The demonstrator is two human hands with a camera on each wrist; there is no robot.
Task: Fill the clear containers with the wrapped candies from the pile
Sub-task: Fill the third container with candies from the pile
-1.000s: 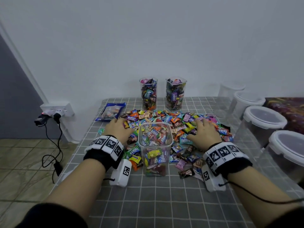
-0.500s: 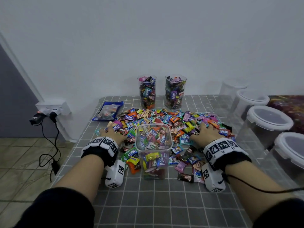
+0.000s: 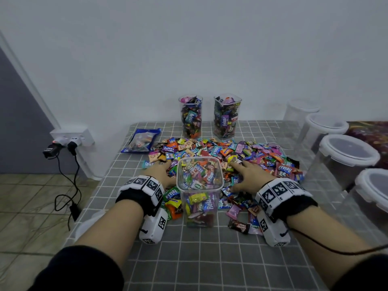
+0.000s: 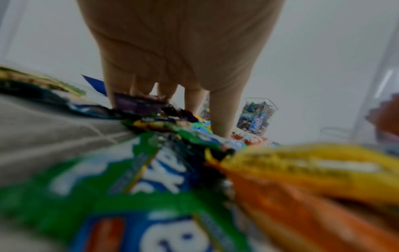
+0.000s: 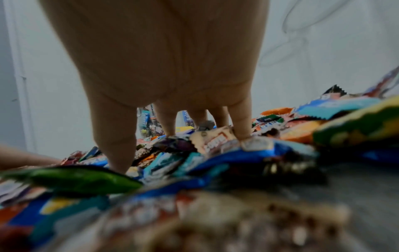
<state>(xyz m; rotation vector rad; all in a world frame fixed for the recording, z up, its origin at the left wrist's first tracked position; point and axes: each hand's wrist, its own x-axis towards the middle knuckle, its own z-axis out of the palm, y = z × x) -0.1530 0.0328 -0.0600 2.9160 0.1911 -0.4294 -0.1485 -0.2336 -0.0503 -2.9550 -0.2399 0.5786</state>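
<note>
- the clear container (image 3: 199, 185) stands at the table's centre, the candy pile (image 3: 241, 152) spreading from 9 through 12 to 3 o'clock around it.
- left hand (image 3: 160, 171) at 9 and right hand (image 3: 249, 175) at 3 lie flat on wrappers, fingers extended, gripping nothing.
- risk: scooping inward could knock the container over, or slippery candies could spill past its rim.

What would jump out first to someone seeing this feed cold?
The bright pile of wrapped candies spread across the grey checked table, with a partly filled clear container standing at its near edge. The left hand and right hand rest flat on the pile, either side of it. Two full containers stand by the wall.
</note>
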